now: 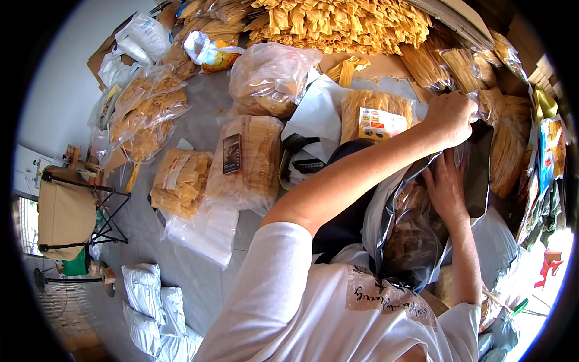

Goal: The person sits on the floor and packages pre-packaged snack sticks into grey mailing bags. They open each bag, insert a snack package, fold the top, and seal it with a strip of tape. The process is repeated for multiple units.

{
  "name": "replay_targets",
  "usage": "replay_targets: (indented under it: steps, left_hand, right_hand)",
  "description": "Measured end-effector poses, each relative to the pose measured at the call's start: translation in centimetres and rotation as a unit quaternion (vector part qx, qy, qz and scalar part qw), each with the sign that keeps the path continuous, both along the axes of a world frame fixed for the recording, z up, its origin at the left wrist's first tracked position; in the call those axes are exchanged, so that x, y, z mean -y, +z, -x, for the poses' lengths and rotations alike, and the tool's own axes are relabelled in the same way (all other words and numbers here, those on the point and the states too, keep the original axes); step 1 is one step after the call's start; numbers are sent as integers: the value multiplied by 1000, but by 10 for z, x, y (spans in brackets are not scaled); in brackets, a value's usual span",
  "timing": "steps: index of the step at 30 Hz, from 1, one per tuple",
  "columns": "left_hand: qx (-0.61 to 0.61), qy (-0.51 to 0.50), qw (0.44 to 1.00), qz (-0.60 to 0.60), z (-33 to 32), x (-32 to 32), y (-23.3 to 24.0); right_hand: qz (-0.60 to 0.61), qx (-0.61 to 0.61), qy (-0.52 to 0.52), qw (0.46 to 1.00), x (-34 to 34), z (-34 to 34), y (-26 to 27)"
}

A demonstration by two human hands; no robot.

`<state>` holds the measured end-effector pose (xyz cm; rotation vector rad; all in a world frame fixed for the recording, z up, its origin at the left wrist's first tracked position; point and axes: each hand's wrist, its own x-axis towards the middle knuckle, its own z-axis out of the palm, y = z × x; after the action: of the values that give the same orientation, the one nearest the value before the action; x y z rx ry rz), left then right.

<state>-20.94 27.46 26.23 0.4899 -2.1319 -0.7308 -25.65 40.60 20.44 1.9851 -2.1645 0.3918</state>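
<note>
My left hand (450, 118) is closed in a fist on the upper edge of a plastic mailing bag (377, 221), grey outside and black inside. The bag's black inner face (480, 174) shows just right of that fist. Lower down, my right hand (445, 188) reaches into the bag's mouth with thumb and fingers apart, its palm against a clear plastic package (409, 226) of brownish dried strips. Its fingertips are partly hidden near the left hand. Beyond my left forearm lies a labelled clear pack of yellow dried bean curd sticks (377, 102).
A phone (232, 154) lies on a large clear bag of dried sticks (260, 158). Beside it are a smaller labelled pack (181, 181) and clear plastic sleeves (203, 235). Sealed mailers (142, 289) and a folding stool (68, 212) stand left. Dried sticks (339, 25) are heaped at the back.
</note>
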Motion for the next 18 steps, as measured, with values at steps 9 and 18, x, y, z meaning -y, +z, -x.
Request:
replay_targets:
  steps: [9,18]
  left_hand:
    - [-5,-15,1000,-8,5,2,-2]
    - [28,-40,999,-25,1,2,5]
  right_hand:
    - [-49,93,6,994,-15,-8,30]
    - [89,-14,-37,995,-33,-16,55]
